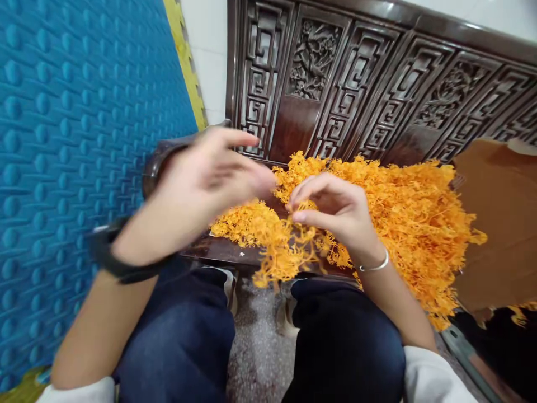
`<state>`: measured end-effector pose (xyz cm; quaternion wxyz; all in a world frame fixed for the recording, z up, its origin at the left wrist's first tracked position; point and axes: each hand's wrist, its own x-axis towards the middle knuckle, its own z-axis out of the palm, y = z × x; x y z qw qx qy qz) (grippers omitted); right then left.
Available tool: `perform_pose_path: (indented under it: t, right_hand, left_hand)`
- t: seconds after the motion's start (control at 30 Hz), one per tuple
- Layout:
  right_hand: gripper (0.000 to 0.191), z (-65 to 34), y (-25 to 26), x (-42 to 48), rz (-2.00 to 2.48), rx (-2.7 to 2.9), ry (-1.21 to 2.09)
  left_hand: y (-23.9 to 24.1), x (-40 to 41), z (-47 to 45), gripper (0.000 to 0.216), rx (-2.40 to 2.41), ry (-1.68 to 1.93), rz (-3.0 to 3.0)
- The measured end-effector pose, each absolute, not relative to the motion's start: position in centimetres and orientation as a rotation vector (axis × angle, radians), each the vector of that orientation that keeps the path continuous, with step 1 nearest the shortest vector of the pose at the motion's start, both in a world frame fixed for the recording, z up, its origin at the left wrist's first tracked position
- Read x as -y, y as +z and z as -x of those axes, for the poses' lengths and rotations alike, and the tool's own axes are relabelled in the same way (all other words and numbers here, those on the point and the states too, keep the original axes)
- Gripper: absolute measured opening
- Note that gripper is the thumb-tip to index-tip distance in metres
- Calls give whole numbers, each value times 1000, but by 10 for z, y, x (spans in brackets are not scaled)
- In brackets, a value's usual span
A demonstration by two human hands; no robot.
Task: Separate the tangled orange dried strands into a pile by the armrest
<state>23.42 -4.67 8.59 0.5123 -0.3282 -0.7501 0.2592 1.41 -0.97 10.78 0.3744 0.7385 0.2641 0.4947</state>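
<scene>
Orange strands [279, 260] are hanging at six o'clock from the centre of the view, just past the front edge of the dark bench [226, 250], above the gap between the knees of the jeans [180, 336]; at three o'clock the right hand [339, 210] is pinching their upper end, thumb and fingertips closing on them; at ten o'clock the left hand [218, 168] is blurring, its thumb and fingers standing apart and holding nothing that is showing; a small heap [237, 221] is lying on the seat near eight o'clock, and a far larger pile [411, 224] is spreading towards three o'clock, with cardboard [499, 224] standing beyond it; the carved backrest [314, 61] is rising from twelve to two.

The step in hand is seemingly sorting or loosening this one bunch; the next move is probably calling for a light, steady pinch, as the thin strands are looking easy to snag.
</scene>
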Motion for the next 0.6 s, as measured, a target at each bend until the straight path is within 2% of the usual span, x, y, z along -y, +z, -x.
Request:
perform_pose_path:
  t: [0.03,0.07,0.17,0.27,0.37,0.47,0.6]
  right_hand:
    - [13,-232,84,47,796,1842,641]
    - [12,-230,83,47,815,1872,662]
    - [11,-232,73,45,905,1919,792]
    - [13,-238,57,41,985,1865,969]
    - [19,-236,37,35,1029,1722,1082]
    - [23,-231,22,28,1049,1636,1164]
    - [19,-257,9,4,1102,1510,926]
  left_hand:
    - [99,11,-35,60,-573,1104,-1888]
    - [89,11,-53,65,-506,964,-1861]
    - [59,6,-78,25,-451,579,-1707]
    - [42,0,-68,17,-543,360,-1652]
    - [35,3,-55,24,-676,318,-1745]
    - [29,12,-50,35,-800,422,-1817]
    - [22,28,-42,37,-958,407,-1882]
